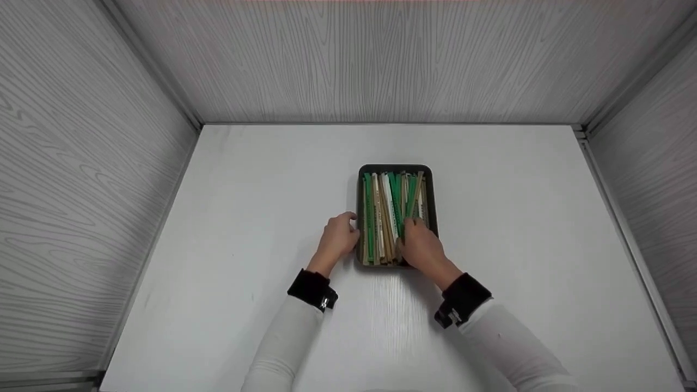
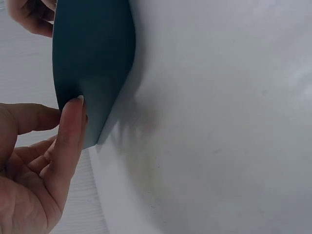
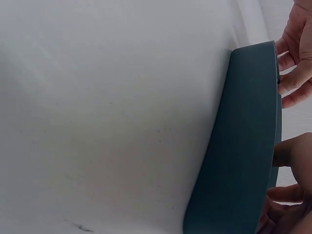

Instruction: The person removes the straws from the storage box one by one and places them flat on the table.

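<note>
A dark rectangular tray (image 1: 432,190) holds several long thin printed sticks (image 1: 380,218) in green, tan and white, lying lengthwise. My left hand (image 1: 340,235) pinches the tray's left wall. In the left wrist view its thumb lies against the outer side of the teal wall (image 2: 95,53), and the index finger bends over the rim. My right hand (image 1: 423,247) reaches into the tray's front right part, fingers bent down among the sticks. A tan stick slants across the others toward these fingers. The tray wall hides its fingertips in the right wrist view; I cannot tell whether they grip a stick.
The tray stands on a white tabletop (image 1: 261,179). Grey wood-grain panels enclose the table at the back (image 1: 348,65), on the left (image 1: 65,190) and on the right (image 1: 653,163). Both wrists wear black bands (image 1: 310,288) with small cameras.
</note>
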The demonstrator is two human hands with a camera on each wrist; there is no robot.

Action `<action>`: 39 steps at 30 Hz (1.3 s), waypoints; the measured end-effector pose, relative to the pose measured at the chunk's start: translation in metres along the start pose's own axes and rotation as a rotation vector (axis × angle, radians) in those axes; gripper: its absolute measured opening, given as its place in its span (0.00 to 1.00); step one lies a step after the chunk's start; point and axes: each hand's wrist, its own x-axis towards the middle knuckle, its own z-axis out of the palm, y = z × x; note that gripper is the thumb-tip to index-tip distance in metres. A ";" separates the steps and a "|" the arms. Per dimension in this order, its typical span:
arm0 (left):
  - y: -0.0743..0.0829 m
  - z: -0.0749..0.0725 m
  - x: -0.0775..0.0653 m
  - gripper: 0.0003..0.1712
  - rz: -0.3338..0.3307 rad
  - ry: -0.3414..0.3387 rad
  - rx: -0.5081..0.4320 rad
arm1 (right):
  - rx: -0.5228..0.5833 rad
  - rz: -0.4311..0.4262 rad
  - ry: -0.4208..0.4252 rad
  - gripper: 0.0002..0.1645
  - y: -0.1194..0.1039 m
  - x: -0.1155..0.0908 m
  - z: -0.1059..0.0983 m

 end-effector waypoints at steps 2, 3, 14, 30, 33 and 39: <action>0.001 -0.001 0.000 0.22 -0.001 -0.006 0.004 | -0.002 0.012 -0.003 0.27 0.002 0.003 0.001; 0.001 -0.001 0.000 0.21 -0.004 -0.012 0.002 | -0.007 0.018 -0.008 0.26 0.002 0.004 0.002; 0.004 -0.003 0.000 0.15 -0.020 -0.035 0.037 | 0.041 0.072 -0.074 0.22 0.008 0.006 0.002; 0.002 -0.003 0.000 0.10 -0.032 -0.021 0.039 | 0.202 0.111 -0.052 0.32 0.019 -0.006 -0.023; 0.001 -0.002 0.002 0.10 -0.038 -0.027 0.041 | 0.202 0.091 0.015 0.30 0.027 -0.013 -0.032; 0.000 -0.003 0.000 0.11 -0.031 -0.028 0.035 | 0.211 0.140 0.142 0.29 0.059 -0.028 -0.049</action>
